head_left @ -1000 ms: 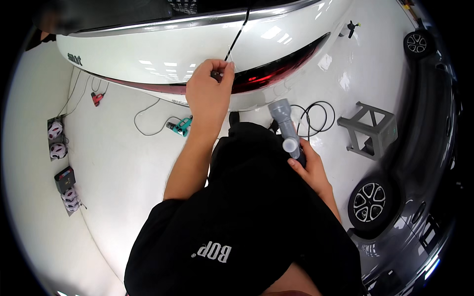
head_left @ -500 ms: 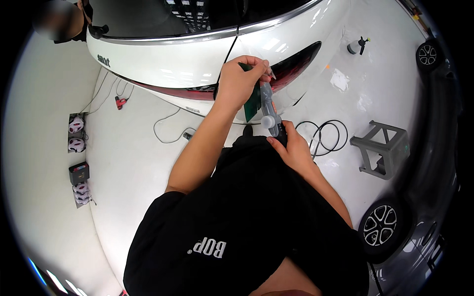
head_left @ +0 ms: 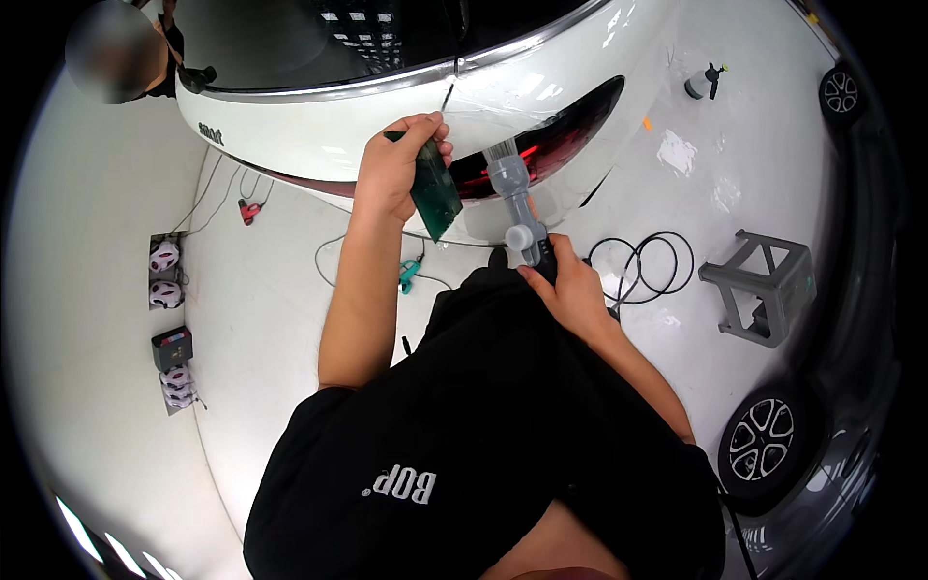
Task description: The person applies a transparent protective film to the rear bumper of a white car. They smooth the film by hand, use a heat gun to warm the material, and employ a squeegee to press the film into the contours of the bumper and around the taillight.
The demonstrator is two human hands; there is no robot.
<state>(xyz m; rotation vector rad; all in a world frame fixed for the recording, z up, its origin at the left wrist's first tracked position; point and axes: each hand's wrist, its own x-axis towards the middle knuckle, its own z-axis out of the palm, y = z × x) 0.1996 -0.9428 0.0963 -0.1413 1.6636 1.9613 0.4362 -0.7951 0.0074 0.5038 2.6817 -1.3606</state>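
My left hand (head_left: 389,166) is closed on a dark green squeegee (head_left: 436,198), whose blade points down toward me. Its fingertips are close to the white rear panel of the car (head_left: 358,135), beside the panel seam. In my right hand (head_left: 572,282) is a grey spray gun (head_left: 514,193) with a black grip, tilted up toward the car. A whitish fan shape at its tip overlaps the red and black tail light (head_left: 585,126); I cannot tell whether it is water or bristles. Wrinkled, clear film (head_left: 503,101) seems to lie on the panel above the light.
A coiled black hose (head_left: 638,269) and a grey stool (head_left: 773,285) are on the floor to my right. A spray bottle (head_left: 704,83) stands farther off. Teal (head_left: 410,275) and red tools (head_left: 249,211) lie at left. A dark car (head_left: 764,440) borders the right side; another person stands far left.
My left hand has moved left with the squeegee, away from the spray gun's tip. The gun's front end is now uncovered, with the whitish fan showing. My right hand has barely shifted.
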